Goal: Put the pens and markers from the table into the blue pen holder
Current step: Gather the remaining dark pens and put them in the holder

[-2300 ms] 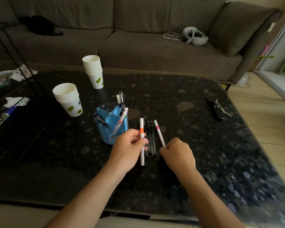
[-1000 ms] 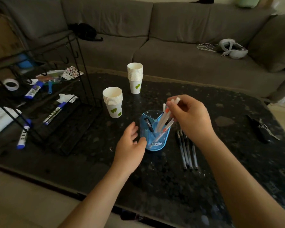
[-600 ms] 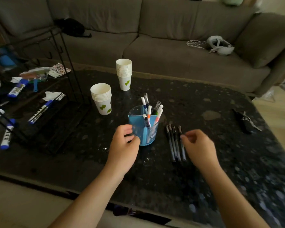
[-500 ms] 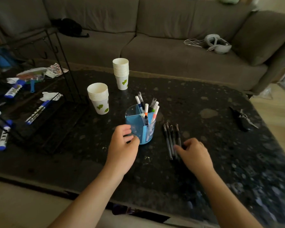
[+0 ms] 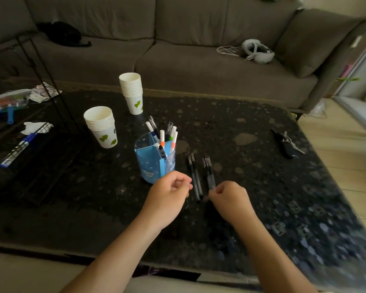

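pens (image 5: 195, 176) right of holder (image 5: 154, 163) — on table (image 5: 262, 176)

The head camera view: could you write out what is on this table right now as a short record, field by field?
Surface: dark speckled glossy table
Container: translucent blue plastic pen holder, upright, with dividers, several white and dark markers standing in it
Left on table: two dark slim pens lying side by side right of the holder
Right hand: grip closed on the near ends of two more dark pens
Left hand: loosely curled, empty, just in front of the holder
Other items: two stacks of white paper cups, black key bundle
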